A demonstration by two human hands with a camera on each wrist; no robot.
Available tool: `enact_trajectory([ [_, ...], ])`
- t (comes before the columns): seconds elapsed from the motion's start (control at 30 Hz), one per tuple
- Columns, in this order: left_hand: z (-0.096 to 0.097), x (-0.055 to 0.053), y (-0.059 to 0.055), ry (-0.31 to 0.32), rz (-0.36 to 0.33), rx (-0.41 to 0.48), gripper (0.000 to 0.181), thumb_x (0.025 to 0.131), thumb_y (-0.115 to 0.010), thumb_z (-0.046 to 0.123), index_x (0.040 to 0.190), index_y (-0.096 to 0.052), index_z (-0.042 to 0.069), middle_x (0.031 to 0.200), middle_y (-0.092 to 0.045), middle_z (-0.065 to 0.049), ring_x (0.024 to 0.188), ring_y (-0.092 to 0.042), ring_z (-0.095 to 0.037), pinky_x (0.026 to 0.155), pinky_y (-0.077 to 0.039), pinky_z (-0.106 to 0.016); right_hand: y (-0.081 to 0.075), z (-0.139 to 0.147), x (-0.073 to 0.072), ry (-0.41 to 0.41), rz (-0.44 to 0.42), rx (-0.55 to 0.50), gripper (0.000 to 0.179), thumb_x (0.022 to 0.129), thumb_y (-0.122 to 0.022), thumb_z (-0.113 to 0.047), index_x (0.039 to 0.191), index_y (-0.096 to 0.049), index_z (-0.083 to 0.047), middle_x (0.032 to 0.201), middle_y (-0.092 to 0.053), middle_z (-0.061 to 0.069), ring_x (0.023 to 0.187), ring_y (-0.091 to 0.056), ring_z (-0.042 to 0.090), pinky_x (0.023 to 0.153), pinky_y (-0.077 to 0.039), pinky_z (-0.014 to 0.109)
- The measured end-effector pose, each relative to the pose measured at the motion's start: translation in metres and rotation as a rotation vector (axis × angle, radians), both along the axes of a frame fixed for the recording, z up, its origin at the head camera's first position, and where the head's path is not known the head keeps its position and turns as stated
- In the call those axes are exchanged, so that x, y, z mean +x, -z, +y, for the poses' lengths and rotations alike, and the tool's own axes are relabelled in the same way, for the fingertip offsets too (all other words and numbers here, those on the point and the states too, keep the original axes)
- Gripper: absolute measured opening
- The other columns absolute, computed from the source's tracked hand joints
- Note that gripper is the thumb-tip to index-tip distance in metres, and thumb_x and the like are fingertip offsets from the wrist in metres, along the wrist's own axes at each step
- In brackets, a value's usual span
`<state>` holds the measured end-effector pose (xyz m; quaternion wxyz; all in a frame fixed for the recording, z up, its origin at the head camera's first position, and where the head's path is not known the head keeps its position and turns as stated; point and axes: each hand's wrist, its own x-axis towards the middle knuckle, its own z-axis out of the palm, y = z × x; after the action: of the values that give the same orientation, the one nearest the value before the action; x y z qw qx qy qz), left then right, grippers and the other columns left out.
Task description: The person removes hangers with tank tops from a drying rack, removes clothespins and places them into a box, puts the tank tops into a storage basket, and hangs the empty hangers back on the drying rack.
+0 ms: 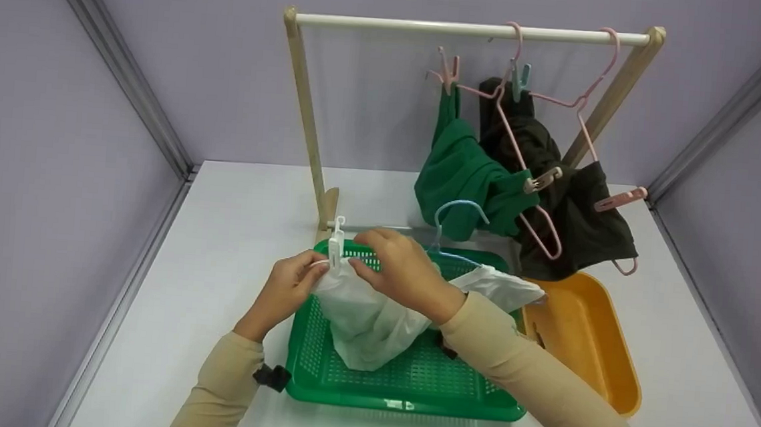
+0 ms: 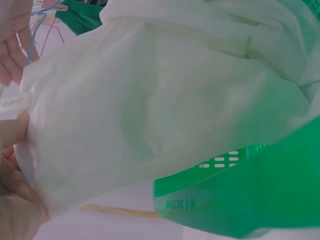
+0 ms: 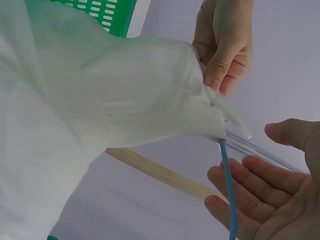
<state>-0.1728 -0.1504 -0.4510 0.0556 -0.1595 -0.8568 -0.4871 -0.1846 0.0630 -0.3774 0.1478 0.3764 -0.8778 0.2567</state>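
Note:
A white garment (image 1: pixel 365 333) hangs on a blue hanger (image 1: pixel 439 224) over the green basket (image 1: pixel 401 402). My left hand (image 1: pixel 287 289) pinches the garment's left upper corner between thumb and fingers. A white clothespin (image 1: pixel 336 245) is clipped upright at that corner, beside the left fingertips. My right hand (image 1: pixel 410 269) is just to the right of the clothespin; in the right wrist view its fingers (image 3: pixel 260 190) are spread and loosely bent, with nothing gripped. The blue hanger's arm (image 3: pixel 230 192) passes in front of those fingers. Cloth hides most of the hanger.
Behind stands a wooden rack with a white rod (image 1: pixel 400 25). Pink hangers carry a green garment (image 1: pixel 458 158) and a dark garment (image 1: pixel 574 220), held with clothespins such as a pink one (image 1: pixel 621 199). A yellow tray (image 1: pixel 580 328) sits right of the basket. Walls surround the white table (image 1: pixel 218 229).

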Motion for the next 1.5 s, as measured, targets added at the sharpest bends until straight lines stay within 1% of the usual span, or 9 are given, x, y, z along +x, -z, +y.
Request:
enact_trajectory([
  [0.3,0.0,0.001,0.001,0.003,0.012,-0.003,0.017,0.099,-0.053,0.018,0.101,-0.066,0.006,0.092,-0.071,-0.007,0.082,-0.06,-0.007,0.077,-0.052,-0.027,0.002,-0.012,-0.006,0.066,-0.066,0.071,0.036,0.089,-0.069,-0.031,0.104,-0.068,0.001,0.096,-0.072,0.015,0.085,-0.071,0.025,0.074,-0.059,0.036],
  [0.43,0.002,0.001,0.002,0.01,0.033,-0.007,0.017,0.099,-0.054,0.017,0.101,-0.066,0.006,0.094,-0.072,-0.007,0.088,-0.064,-0.009,0.083,-0.055,-0.034,0.005,-0.017,-0.006,0.074,-0.057,0.073,0.036,0.088,-0.071,-0.031,0.104,-0.067,0.001,0.09,-0.072,0.015,0.077,-0.069,0.024,0.067,-0.058,0.036],
  [0.53,0.002,0.0,0.003,0.013,0.054,-0.01,0.016,0.098,-0.054,0.016,0.1,-0.066,0.005,0.093,-0.072,-0.007,0.089,-0.064,-0.008,0.083,-0.055,-0.034,0.007,-0.02,-0.006,0.072,-0.052,0.066,0.036,0.088,-0.071,-0.03,0.104,-0.066,0.002,0.089,-0.071,0.016,0.074,-0.068,0.024,0.065,-0.057,0.037],
  [0.7,0.002,0.001,0.003,0.014,0.048,-0.006,0.016,0.099,-0.055,0.017,0.098,-0.066,0.006,0.076,-0.064,-0.005,0.07,-0.05,-0.003,0.069,-0.046,-0.023,0.007,-0.024,-0.004,0.104,-0.089,0.063,0.035,0.089,-0.07,-0.029,0.105,-0.066,0.002,0.089,-0.071,0.015,0.074,-0.067,0.022,0.065,-0.057,0.036],
  [0.8,0.002,0.001,0.003,0.023,0.051,-0.007,0.016,0.099,-0.054,0.018,0.098,-0.066,0.007,0.077,-0.064,-0.005,0.07,-0.051,-0.005,0.069,-0.047,-0.023,0.007,-0.026,-0.004,0.117,-0.103,0.061,0.035,0.089,-0.069,-0.029,0.105,-0.066,0.002,0.086,-0.071,0.013,0.07,-0.063,0.02,0.063,-0.056,0.034],
  [0.93,0.002,0.001,0.004,0.035,0.046,0.008,0.017,0.099,-0.054,0.018,0.1,-0.066,0.006,0.094,-0.072,-0.008,0.093,-0.068,-0.015,0.087,-0.056,-0.034,0.007,-0.029,-0.004,0.103,-0.131,0.041,0.034,0.09,-0.069,-0.028,0.105,-0.065,0.002,0.087,-0.071,0.014,0.071,-0.063,0.02,0.065,-0.056,0.034],
  [1.03,0.001,0.002,0.003,0.037,0.029,0.019,0.017,0.099,-0.054,0.017,0.102,-0.066,0.004,0.102,-0.072,-0.012,0.106,-0.068,-0.021,0.093,-0.054,-0.04,0.007,-0.03,-0.003,0.081,-0.155,0.015,0.031,0.09,-0.068,-0.026,0.105,-0.064,0.001,0.091,-0.071,0.015,0.079,-0.067,0.023,0.072,-0.058,0.035],
  [1.27,0.001,0.002,0.004,0.029,0.03,0.015,0.015,0.098,-0.055,0.017,0.098,-0.065,0.005,0.096,-0.072,-0.009,0.094,-0.067,-0.012,0.086,-0.056,-0.035,0.007,-0.031,-0.001,0.02,-0.204,-0.028,0.032,0.088,-0.071,-0.024,0.104,-0.059,0.001,0.095,-0.069,0.017,0.085,-0.068,0.026,0.076,-0.058,0.035],
  [1.5,0.0,0.002,0.004,0.028,0.052,0.022,0.013,0.098,-0.055,0.012,0.097,-0.064,0.002,0.096,-0.071,-0.01,0.1,-0.068,-0.022,0.093,-0.054,-0.039,0.006,-0.031,-0.001,-0.058,-0.241,-0.051,0.03,0.088,-0.071,-0.02,0.107,-0.057,-0.001,0.099,-0.069,0.015,0.092,-0.069,0.026,0.08,-0.058,0.033],
])
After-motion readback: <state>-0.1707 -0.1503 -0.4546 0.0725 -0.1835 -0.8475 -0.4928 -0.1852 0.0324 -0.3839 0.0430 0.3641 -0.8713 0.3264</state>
